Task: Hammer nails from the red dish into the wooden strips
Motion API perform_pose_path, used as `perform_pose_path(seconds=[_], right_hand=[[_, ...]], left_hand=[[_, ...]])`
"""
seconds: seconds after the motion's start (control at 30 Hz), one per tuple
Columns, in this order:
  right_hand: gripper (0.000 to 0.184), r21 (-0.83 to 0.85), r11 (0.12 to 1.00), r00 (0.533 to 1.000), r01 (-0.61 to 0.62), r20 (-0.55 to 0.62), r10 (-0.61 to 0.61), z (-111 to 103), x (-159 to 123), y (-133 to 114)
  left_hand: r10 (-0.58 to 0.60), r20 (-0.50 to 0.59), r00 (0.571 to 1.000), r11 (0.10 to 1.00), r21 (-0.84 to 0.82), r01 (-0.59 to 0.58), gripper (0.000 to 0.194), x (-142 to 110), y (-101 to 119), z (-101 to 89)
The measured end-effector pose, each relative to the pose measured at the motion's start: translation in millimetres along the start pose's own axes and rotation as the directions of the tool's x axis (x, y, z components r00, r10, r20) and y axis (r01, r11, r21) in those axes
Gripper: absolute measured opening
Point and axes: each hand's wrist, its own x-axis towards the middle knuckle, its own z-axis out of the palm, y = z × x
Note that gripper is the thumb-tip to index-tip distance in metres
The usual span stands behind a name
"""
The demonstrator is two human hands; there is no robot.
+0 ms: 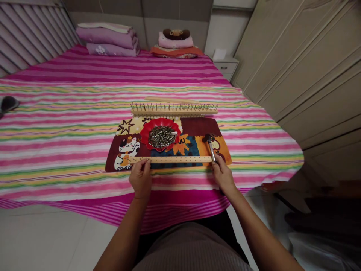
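Observation:
A pale wooden strip (177, 159) with rows of small holes lies along the near edge of a patterned mat (200, 127). A few nails stand at its left end. There my left hand (140, 177) is closed in a pinch over the strip; whatever is between the fingertips is too small to make out. My right hand (222, 174) grips the handle of a hammer (211, 148), its dark head pointing away from me above the mat's right part. Beyond the strip, a red scalloped bowl (144, 136) holds many loose nails (162, 136).
Behind the bowl lies a wooden strip (175, 112) bristling with upright nails, with a bare strip (169, 100) farther back. Striped cloth (70, 143) covers the bed. Folded purple bedding (108, 39) and another stack (176, 47) sit at the back. A dark object (8, 104) is far left.

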Motion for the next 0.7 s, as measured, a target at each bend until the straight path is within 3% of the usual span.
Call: perform_pose_path(seconds=[0.27, 0.4, 0.53, 0.63, 0.7], right_hand=[[0.052, 0.025, 1.000, 1.000, -0.012, -0.009, 0.012, 1, 2, -1], [0.050, 0.068, 0.998, 1.000, -0.011, 0.017, 0.010, -8, -10, -22], [0.047, 0.167, 0.985, 0.981, 0.036, 0.184, -0.067, -20, -36, -67], [0.045, 0.262, 0.965, 0.890, 0.016, 0.437, -0.134, -18, -50, -103], [0.043, 0.290, 0.957, 0.842, 0.031, 0.508, -0.181, -11, -54, -120]], left_hand=[[0.087, -0.026, 0.996, 0.993, 0.080, -0.085, 0.019, 2, -5, 6.7], [0.124, -0.034, 0.992, 0.987, 0.106, -0.120, 0.018, 1, -5, 8.7], [0.157, -0.033, 0.987, 0.982, 0.113, -0.153, 0.018, 0, -9, 10.3], [0.178, -0.033, 0.983, 0.979, 0.106, -0.174, 0.018, 0, -11, 11.6], [0.195, -0.034, 0.980, 0.976, 0.104, -0.191, 0.018, 0, -12, 12.5]])
